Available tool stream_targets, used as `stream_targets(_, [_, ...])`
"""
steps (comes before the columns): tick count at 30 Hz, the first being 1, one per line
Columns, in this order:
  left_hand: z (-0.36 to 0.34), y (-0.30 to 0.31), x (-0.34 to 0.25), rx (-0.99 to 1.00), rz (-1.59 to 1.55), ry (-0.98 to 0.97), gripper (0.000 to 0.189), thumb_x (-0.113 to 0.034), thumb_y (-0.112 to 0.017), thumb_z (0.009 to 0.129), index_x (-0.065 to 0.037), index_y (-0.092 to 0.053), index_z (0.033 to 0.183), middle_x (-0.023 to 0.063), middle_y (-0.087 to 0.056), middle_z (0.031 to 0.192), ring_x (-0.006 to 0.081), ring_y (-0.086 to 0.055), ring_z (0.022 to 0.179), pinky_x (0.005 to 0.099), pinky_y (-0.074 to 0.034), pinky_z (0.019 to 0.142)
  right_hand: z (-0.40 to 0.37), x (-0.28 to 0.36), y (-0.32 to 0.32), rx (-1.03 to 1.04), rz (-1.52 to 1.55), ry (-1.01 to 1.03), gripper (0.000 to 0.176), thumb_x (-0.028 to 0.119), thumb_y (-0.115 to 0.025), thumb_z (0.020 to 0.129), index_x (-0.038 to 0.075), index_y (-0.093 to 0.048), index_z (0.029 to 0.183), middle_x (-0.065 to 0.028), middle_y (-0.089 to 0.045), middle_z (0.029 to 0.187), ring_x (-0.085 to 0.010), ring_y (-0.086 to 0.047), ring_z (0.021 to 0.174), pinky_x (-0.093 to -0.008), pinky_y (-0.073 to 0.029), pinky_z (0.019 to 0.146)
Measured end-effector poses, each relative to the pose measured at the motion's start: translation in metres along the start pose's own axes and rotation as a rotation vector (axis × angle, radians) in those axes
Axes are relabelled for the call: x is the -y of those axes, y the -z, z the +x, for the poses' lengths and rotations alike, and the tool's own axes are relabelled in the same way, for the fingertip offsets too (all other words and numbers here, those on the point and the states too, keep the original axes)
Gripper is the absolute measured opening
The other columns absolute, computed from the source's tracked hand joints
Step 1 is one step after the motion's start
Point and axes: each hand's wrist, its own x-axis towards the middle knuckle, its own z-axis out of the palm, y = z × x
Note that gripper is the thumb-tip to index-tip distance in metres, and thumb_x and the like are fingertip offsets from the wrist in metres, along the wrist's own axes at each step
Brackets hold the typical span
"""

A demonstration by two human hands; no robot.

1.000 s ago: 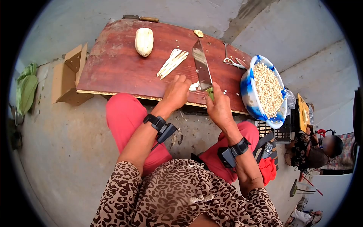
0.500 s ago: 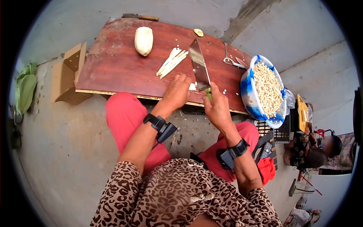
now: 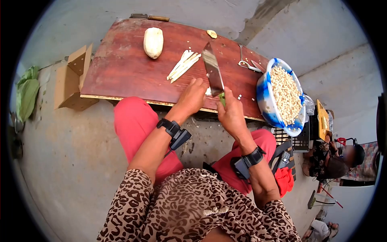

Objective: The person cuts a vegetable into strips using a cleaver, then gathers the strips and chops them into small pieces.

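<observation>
My right hand (image 3: 231, 112) is wrapped round the green handle of a cleaver (image 3: 213, 69), its broad blade pointing away from me over the table. Just left of the blade, my left hand (image 3: 192, 97) is closed, fingers curled down against the tabletop. A white vegetable piece (image 3: 208, 91) shows between its fingers and the blade, mostly hidden by the hand. Beyond the left hand lies a small bundle of pale vegetable strips (image 3: 184, 66). Farther back rests a large peeled pale vegetable (image 3: 153, 43), whole.
A blue-and-white basin (image 3: 264, 93) full of small diced pieces stands at the table's right edge. A peeler (image 3: 249, 66) lies beside it. Another knife (image 3: 150, 17) is at the back edge, near a vegetable scrap (image 3: 211, 34). A cardboard box (image 3: 72, 82) stands left; a person (image 3: 338, 161) sits far right.
My left hand has shifted slightly right, toward the blade, covering more of the white piece. The cleaver and right hand have hardly moved.
</observation>
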Motion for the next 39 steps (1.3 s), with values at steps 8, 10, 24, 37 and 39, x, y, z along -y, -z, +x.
stream_targets(8, [0.0,0.003,0.0,0.003,0.017,-0.001,0.02,0.002,-0.064,0.075,0.001,-0.057,0.094,0.0176,-0.053,0.102,0.039,-0.05,0.105,0.0475,-0.046,0.089,0.003,-0.011,0.0,0.024,-0.046,-0.033,0.045,0.005,-0.064,0.088,-0.002,-0.049,0.13,-0.024,-0.068,0.091,-0.0432,-0.067,0.084,-0.0441,-0.052,0.072])
stream_targets(10, [-0.003,0.005,-0.002,-0.031,0.04,0.015,0.02,0.001,-0.065,0.075,0.001,-0.057,0.093,0.0175,-0.053,0.102,0.0388,-0.05,0.104,0.0476,-0.046,0.089,0.004,-0.008,0.001,0.002,-0.03,-0.029,0.045,0.005,-0.064,0.088,-0.001,-0.049,0.13,-0.0245,-0.068,0.089,-0.0431,-0.067,0.082,-0.0441,-0.052,0.07])
stream_targets(24, [-0.001,0.003,0.002,-0.018,0.15,0.01,0.014,-0.002,-0.068,0.076,-0.001,-0.06,0.087,0.0154,-0.056,0.098,0.0363,-0.053,0.102,0.047,-0.045,0.087,0.007,0.004,0.01,0.014,0.061,-0.095,0.035,-0.003,-0.06,0.085,-0.004,-0.049,0.119,-0.0284,-0.065,0.092,-0.049,-0.062,0.09,-0.051,-0.049,0.076])
stream_targets(37, [-0.002,0.001,0.003,-0.042,0.114,0.005,0.018,-0.002,-0.067,0.075,-0.002,-0.059,0.091,0.0155,-0.056,0.099,0.0367,-0.053,0.102,0.0472,-0.045,0.088,0.005,0.005,0.011,0.018,0.068,-0.066,0.04,-0.001,-0.06,0.085,-0.003,-0.049,0.124,-0.0265,-0.066,0.09,-0.0461,-0.064,0.085,-0.0481,-0.05,0.071])
stream_targets(39, [-0.001,-0.001,0.005,-0.045,0.108,-0.005,0.019,-0.002,-0.067,0.074,-0.002,-0.058,0.091,0.0155,-0.056,0.099,0.0369,-0.053,0.102,0.0473,-0.045,0.088,0.002,0.002,0.003,0.022,0.055,-0.061,0.039,-0.003,-0.059,0.085,-0.005,-0.049,0.122,-0.0285,-0.064,0.091,-0.0481,-0.063,0.087,-0.0508,-0.05,0.072])
